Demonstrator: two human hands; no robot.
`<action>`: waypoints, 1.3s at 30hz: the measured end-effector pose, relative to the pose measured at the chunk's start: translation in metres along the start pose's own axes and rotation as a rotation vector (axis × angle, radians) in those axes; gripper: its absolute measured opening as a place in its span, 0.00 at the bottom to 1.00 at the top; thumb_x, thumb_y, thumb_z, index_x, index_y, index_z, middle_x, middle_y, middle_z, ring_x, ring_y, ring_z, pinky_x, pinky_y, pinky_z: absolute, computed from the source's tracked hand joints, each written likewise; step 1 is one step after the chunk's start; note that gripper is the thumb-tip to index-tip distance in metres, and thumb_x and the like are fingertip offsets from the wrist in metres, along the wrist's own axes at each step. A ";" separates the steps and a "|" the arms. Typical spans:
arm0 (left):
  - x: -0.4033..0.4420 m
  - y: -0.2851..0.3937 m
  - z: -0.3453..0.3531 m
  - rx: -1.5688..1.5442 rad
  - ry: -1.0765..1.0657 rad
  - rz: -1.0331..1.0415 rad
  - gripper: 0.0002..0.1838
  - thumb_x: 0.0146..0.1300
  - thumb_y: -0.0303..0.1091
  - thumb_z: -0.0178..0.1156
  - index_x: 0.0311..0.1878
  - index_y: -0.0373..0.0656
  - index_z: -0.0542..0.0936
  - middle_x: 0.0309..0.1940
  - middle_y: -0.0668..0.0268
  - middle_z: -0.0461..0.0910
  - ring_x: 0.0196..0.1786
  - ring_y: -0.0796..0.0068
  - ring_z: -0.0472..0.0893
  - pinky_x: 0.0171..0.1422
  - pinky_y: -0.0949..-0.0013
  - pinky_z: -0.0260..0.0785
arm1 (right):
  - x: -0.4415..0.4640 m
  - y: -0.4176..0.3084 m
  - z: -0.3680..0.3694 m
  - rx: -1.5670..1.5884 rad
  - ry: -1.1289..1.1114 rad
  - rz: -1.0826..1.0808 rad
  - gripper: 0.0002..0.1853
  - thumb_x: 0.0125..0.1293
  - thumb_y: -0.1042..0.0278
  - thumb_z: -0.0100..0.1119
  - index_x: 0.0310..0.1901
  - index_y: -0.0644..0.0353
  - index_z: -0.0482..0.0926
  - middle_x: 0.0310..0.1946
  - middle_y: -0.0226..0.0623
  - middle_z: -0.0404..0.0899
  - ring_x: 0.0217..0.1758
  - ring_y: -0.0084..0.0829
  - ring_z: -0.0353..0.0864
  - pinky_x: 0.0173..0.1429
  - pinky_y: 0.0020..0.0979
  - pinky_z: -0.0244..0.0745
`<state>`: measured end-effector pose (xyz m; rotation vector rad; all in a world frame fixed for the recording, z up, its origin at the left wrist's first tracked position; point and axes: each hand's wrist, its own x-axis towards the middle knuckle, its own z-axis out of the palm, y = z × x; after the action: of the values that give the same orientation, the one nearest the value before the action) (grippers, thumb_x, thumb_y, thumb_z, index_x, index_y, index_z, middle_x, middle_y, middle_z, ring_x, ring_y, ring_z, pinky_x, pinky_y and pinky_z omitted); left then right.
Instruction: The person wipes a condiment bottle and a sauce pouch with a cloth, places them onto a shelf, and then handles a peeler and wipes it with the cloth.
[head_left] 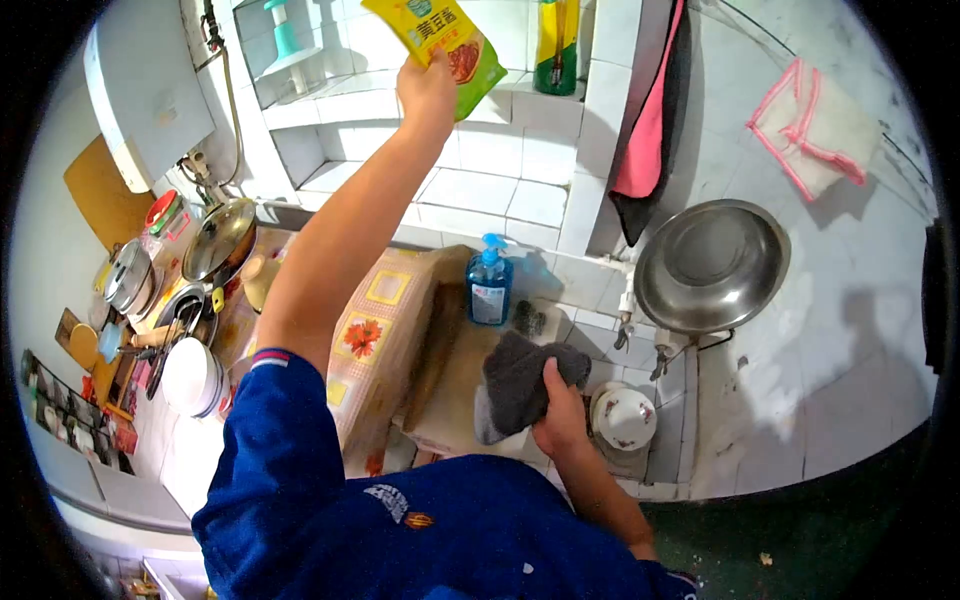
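My left hand (428,92) is raised at the upper middle, in front of the tiled wall shelves, its fingers closed on the lower edge of a yellow and green packet (440,45). Lower down, at the right of the middle, my right hand (562,420) grips a dark grey cloth (525,385), with the thumb on top. The cloth hangs over the tiled ledge, beside a white plate with a floral pattern (625,418). Just behind the cloth stands a blue pump bottle (489,285).
A metal basin (710,265) leans on the right wall above two taps (625,335). Pink and white cloths (810,130) hang there. A green bottle (556,50) is on the shelf. At left are a lidded pan (220,240), bowls (190,375) and a patterned tablecloth (375,335).
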<state>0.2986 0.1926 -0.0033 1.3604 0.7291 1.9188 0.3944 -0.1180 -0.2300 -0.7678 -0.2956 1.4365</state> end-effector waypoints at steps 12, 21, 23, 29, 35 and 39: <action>0.037 -0.046 0.099 0.621 -0.119 0.049 0.21 0.59 0.42 0.58 0.52 0.40 0.72 0.44 0.55 0.80 0.48 0.53 0.78 0.52 0.59 0.70 | -0.015 -0.017 -0.047 0.030 0.333 -0.203 0.21 0.66 0.60 0.55 0.57 0.61 0.65 0.52 0.42 0.72 0.53 0.40 0.75 0.54 0.44 0.75; 0.032 -0.056 0.067 0.491 -0.111 0.156 0.45 0.50 0.38 0.70 0.67 0.35 0.56 0.58 0.44 0.68 0.55 0.53 0.76 0.55 0.61 0.74 | 0.009 -0.007 -0.053 -0.084 0.185 -0.182 0.22 0.71 0.59 0.47 0.59 0.64 0.62 0.56 0.44 0.71 0.57 0.43 0.73 0.61 0.45 0.69; 0.009 -0.059 0.051 0.339 -0.081 0.238 0.41 0.48 0.36 0.71 0.64 0.37 0.61 0.56 0.45 0.71 0.53 0.58 0.77 0.50 0.64 0.76 | 0.013 -0.008 -0.042 -0.070 0.102 -0.153 0.23 0.71 0.56 0.44 0.59 0.65 0.63 0.56 0.44 0.70 0.58 0.43 0.72 0.62 0.46 0.68; -0.170 -0.034 -0.038 0.221 -0.404 0.046 0.15 0.52 0.35 0.65 0.44 0.43 0.81 0.37 0.60 0.82 0.43 0.69 0.80 0.47 0.68 0.71 | 0.032 0.007 -0.026 -0.052 -0.118 -0.074 0.27 0.72 0.51 0.41 0.61 0.65 0.63 0.56 0.42 0.70 0.59 0.41 0.69 0.64 0.44 0.62; -0.269 -0.016 -0.152 0.317 -0.501 -0.107 0.12 0.52 0.31 0.65 0.41 0.38 0.81 0.35 0.58 0.80 0.40 0.65 0.80 0.42 0.67 0.73 | 0.034 0.031 0.003 -0.088 -0.175 0.080 0.27 0.71 0.50 0.43 0.62 0.65 0.63 0.60 0.40 0.67 0.63 0.38 0.66 0.67 0.39 0.58; -0.286 0.007 -0.237 0.540 -0.309 -0.060 0.10 0.49 0.31 0.65 0.36 0.38 0.81 0.31 0.57 0.79 0.34 0.62 0.79 0.39 0.64 0.72 | 0.033 0.047 0.018 -0.157 -0.335 0.150 0.27 0.71 0.52 0.43 0.62 0.64 0.63 0.61 0.41 0.66 0.64 0.38 0.65 0.67 0.39 0.59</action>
<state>0.1394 -0.0502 -0.2348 1.8788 1.1637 1.4651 0.3517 -0.0835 -0.2548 -0.6835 -0.6248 1.7002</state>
